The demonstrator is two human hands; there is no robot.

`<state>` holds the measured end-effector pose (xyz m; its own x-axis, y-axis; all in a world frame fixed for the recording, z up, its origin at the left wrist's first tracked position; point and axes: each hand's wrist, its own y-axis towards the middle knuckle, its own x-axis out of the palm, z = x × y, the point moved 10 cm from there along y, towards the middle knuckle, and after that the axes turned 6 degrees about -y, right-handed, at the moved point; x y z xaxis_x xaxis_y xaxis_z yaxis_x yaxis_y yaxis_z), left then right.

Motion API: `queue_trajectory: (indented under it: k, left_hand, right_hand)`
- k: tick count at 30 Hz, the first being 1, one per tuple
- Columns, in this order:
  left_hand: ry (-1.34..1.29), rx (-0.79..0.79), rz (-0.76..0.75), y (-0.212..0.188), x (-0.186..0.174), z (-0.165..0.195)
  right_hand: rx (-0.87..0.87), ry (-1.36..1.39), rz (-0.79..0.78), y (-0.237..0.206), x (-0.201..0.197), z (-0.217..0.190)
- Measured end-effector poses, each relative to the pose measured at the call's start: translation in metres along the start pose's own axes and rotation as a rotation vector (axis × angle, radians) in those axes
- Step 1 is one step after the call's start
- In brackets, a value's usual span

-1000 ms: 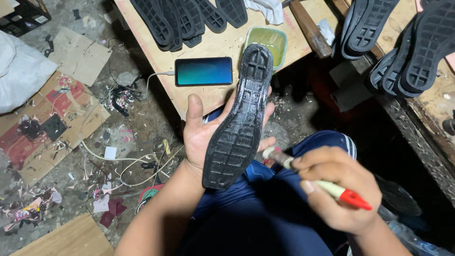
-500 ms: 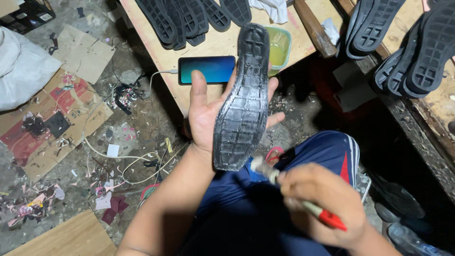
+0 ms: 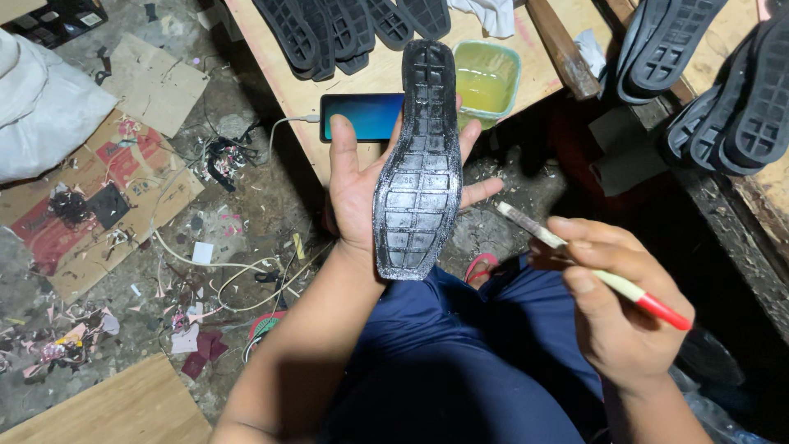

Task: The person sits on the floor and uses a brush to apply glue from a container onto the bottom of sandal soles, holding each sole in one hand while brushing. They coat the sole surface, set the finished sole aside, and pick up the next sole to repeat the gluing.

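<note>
Your left hand point(image 3: 362, 193) lies open, cradling the black sole point(image 3: 417, 164) tread-up, so your right hand point(image 3: 625, 316), pinching the brush point(image 3: 592, 267), can reach it

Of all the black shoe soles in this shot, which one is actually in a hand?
The sole lying tread-up on the open left hand, in the middle of the view. The other soles sit stacked on the wooden benches, untouched.

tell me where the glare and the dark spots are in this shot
Head view: the light is harsh and comes from above; the wet sole on the left hand glints, worst at its lower end, and the phone screen glows. The right edge under the bench falls to near black. The right hand and brush stay sharp.
</note>
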<state>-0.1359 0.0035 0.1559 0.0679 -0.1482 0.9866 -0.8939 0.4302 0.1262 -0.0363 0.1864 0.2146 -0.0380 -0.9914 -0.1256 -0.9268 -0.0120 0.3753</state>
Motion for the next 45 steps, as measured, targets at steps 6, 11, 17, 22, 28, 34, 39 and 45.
queue_trajectory:
  k: [6,11,17,22,28,34,39,45]
  left_hand:
    - [0.018,0.075,-0.023,0.004,0.008,0.012]
    - [0.051,0.072,-0.052,0.005,0.013,0.013]
    - [0.031,0.123,-0.062,-0.001,0.012,0.016]
    - [0.152,0.162,-0.095,-0.007,0.013,0.021]
    - [0.118,0.149,-0.120,-0.006,0.012,0.022]
    - [0.102,0.159,-0.049,-0.014,0.005,0.024]
    - [-0.008,0.134,-0.032,-0.023,0.006,0.018]
    - [0.060,0.098,0.010,-0.039,0.019,0.021]
  right_hand:
    - [0.049,0.307,-0.054,-0.007,0.013,0.012]
    - [0.101,0.255,-0.046,-0.010,0.018,0.016]
    - [0.042,0.104,-0.075,-0.013,0.018,0.013]
    - [0.100,0.087,-0.033,-0.017,0.016,0.026]
    - [0.104,0.032,-0.046,-0.009,0.023,0.025]
    - [0.006,-0.072,0.018,0.044,0.001,0.025]
    - [-0.026,-0.457,-0.004,0.126,-0.004,0.073]
    - [-0.109,-0.819,-0.169,0.184,0.032,0.128]
